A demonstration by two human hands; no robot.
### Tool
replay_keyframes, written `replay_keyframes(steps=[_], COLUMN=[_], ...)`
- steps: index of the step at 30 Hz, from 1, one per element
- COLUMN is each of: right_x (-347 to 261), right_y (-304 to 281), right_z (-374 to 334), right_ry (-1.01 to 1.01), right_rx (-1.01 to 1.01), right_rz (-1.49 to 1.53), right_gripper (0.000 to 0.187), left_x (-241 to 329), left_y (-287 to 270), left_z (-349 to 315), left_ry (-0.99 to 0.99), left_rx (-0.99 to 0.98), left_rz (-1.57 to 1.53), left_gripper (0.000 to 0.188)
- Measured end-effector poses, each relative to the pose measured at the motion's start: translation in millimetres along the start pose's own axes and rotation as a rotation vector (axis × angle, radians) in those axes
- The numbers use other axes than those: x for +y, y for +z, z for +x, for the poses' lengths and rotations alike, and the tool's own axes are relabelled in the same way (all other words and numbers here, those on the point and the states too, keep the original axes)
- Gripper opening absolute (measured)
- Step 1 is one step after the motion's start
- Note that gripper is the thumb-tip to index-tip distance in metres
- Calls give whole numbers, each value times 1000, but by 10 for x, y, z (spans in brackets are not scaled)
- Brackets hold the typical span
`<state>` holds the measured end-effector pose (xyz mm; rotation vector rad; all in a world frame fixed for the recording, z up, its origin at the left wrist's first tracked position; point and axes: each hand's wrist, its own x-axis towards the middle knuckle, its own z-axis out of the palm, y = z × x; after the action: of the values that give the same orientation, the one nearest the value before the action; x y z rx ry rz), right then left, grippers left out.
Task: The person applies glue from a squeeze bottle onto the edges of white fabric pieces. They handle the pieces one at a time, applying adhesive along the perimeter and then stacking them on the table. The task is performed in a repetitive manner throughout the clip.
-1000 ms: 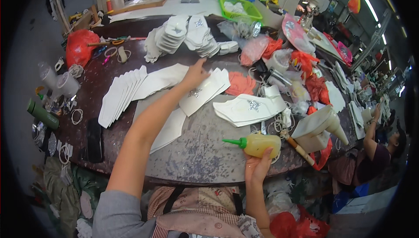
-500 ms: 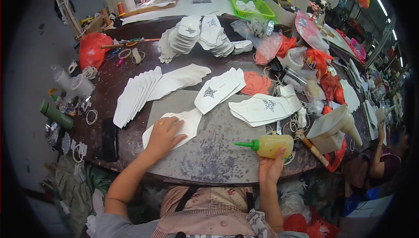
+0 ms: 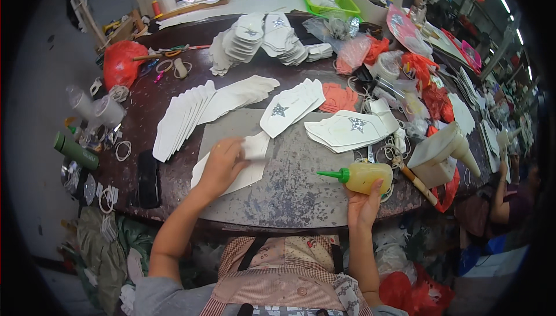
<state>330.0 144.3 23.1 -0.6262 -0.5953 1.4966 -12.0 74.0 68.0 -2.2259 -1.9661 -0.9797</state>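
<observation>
dark worn desk (image 3: 174, 183) spans middle. flat white pieces (image 3: 253, 171) lie on desk, just under left grip (image 3: 223, 168); its fingers bent, tips blurred, cannot tell whether pinching or touching. yellowish bottle (image 3: 370, 178) lies level in right grip (image 3: 364, 206), closed round it, thumb on near side; green nozzle (image 3: 331, 174) points left, well apart from left grip.

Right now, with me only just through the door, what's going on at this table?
A person sits or stands at a cluttered table. Their right hand holds a squeeze bottle of yellowish contents, its green nozzle pointing left. Their left hand is over a white piece, fingers blurred. Star-marked white pieces lie just beyond; others fan out leftward.
</observation>
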Motion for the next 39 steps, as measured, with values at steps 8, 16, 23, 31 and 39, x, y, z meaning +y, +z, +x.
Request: replay_keyframes(steps=[8, 16, 23, 31, 39], right_x=[-33, 81, 177, 155, 51], right_y=[-70, 199, 306, 430, 315], right_z=[-15, 76, 178, 164, -262], right_ry=[99, 57, 69, 73, 19], right_rx=[-20, -59, -124, -81, -114], right_rz=[-16, -359, -456, -515, -633], right_gripper=[47, 41, 42, 50, 50], left_x=[739, 404, 369, 357, 386], left_y=[-345, 137, 172, 174, 175], left_z=[-67, -304, -294, -293, -295], left_ry=[88, 245, 248, 248, 226], left_rx=[-272, -357, -351, -365, -319], left_rz=[-261, -140, -146, -167, -171], left_gripper=[33, 36, 40, 36, 39])
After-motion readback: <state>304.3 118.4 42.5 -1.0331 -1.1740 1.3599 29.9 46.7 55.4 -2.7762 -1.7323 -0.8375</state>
